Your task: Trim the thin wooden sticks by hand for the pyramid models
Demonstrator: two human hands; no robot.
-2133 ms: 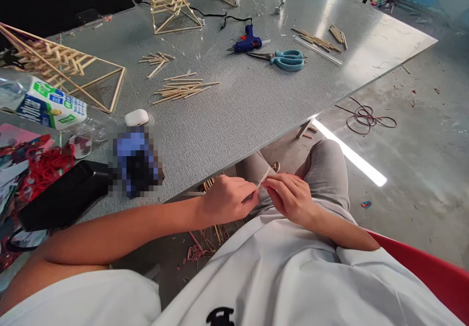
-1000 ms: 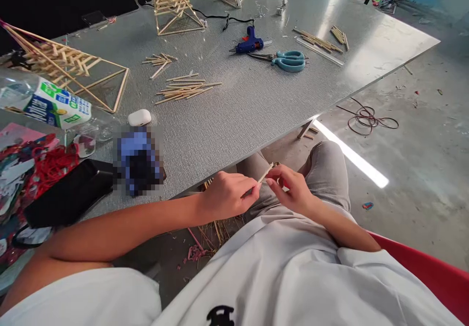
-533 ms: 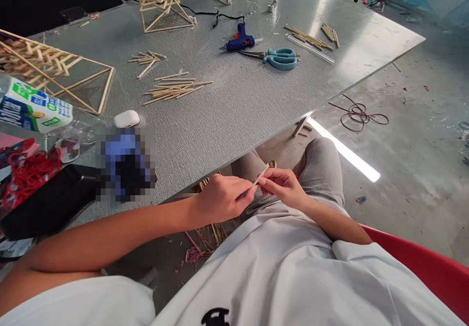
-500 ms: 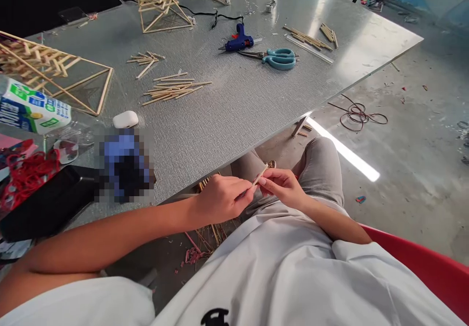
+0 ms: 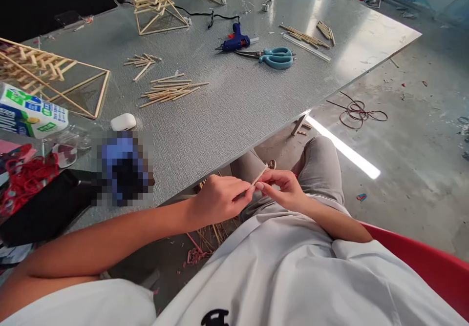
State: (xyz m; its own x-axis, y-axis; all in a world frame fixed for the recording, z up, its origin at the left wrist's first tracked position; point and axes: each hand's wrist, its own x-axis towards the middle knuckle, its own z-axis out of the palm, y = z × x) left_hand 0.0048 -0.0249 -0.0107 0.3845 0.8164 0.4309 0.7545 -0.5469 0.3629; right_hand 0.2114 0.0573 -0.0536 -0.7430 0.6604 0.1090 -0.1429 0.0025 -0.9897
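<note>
Over my lap, just off the table's front edge, both hands meet at a short thin wooden stick. My left hand pinches its lower end between thumb and fingers. My right hand is closed around it from the other side, fingertips against the stick. A whitish bit shows at its upper end, too small to make out. On the table lie a pile of similar sticks and a smaller pile of short sticks. Farther back are a blue glue gun and scissors with light blue handles.
Wooden stick frames stand at the table's left and back. A white earbud case, a carton, red string and a black case crowd the left. More sticks lie at the back right. A cord lies coiled on the floor.
The view has shifted slightly. My right thumb has moved a little lower along the stick; both hands stay close together on it.
</note>
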